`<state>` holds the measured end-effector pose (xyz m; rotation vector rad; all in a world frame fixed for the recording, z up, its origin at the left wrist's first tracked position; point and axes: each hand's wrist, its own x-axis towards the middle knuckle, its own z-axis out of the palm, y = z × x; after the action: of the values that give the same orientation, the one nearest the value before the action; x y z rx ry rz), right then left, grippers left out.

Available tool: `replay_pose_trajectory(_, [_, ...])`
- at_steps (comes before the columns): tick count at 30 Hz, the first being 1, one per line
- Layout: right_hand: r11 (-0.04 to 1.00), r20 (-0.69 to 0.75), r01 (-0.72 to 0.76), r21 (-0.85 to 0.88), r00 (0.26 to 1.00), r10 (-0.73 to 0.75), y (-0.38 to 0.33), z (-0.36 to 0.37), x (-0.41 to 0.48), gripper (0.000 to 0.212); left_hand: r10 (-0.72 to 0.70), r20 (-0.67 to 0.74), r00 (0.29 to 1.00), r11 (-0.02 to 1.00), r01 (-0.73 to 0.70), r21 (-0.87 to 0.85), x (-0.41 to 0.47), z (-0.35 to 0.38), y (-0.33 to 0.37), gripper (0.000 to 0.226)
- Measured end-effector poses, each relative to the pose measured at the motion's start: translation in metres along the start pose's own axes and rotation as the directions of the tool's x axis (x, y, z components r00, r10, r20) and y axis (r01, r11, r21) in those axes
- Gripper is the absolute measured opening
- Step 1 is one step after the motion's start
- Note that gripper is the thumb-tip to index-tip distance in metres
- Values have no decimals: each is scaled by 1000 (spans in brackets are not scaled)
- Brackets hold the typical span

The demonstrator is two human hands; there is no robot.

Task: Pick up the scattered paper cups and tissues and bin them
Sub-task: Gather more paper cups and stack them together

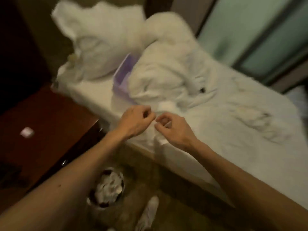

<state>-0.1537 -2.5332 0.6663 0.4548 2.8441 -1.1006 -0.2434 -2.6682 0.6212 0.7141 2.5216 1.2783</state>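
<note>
The frame is blurred by motion. My left hand (138,120) and my right hand (173,130) hover close together over the near edge of the white bed (225,147), both with curled fingers. Nothing shows in my left hand. A white scrap (162,140) shows under my right hand, and I cannot tell whether the fingers pinch it. A small white paper cup (165,106) lies on the sheet just beyond both hands. On the floor below my left forearm stands a round dark bin (108,187), filled with crumpled white tissues.
A purple tissue box (121,77) sits between the pillow (100,52) and the rumpled duvet (166,69). A red-brown nightstand (50,117) at left carries a small pink item (26,132). A white object (150,209) lies on the floor beside the bin.
</note>
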Motion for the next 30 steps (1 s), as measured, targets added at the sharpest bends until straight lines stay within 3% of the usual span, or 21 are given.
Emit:
replay_pose_trajectory(3, [995, -238, 52, -88, 969, -72, -42, -137, -60, 10, 361, 157, 919, 883, -391, 259, 23, -48, 158, 40])
replay_pose_trajectory(6, [990, -419, 78, -121, 900, -122, -71, -243, -126, 10, 589, 349, 729, 603, -684, 410, 19, -70, 297, 21])
replay_pose_trajectory(9, [981, -534, 93, -169, 828, -170, -72, -321, -196, 17, 701, 479, 528, 345, -840, 419, -1, -75, 400, 14])
replay_pose_trajectory(12, [975, -634, 93, -203, 746, -203, -51, -376, -271, 23, 797, 482, 364, 194, -910, 365, -31, -71, 477, 17])
replay_pose_trajectory(15, [976, -723, 102, -192, 658, -211, -8, -410, -352, 26, 865, 440, 242, 163, -964, 209, -68, -45, 537, 17])
replay_pose_trajectory(18, [989, -801, 91, -116, 580, -147, 54, -421, -432, 26, 898, 401, 180, 196, -981, 3, -110, 14, 578, 19])
replay_pose_trajectory(25, [984, -904, -86, 154, 389, 175, 207, -379, -584, 29, 905, 422, 56, 237, -889, -391, -208, 253, 635, 11])
replay_pose_trajectory(30, [896, -870, -175, 407, 224, 439, 283, -346, -670, 24, 840, 539, -62, 317, -751, -580, -275, 386, 654, 5])
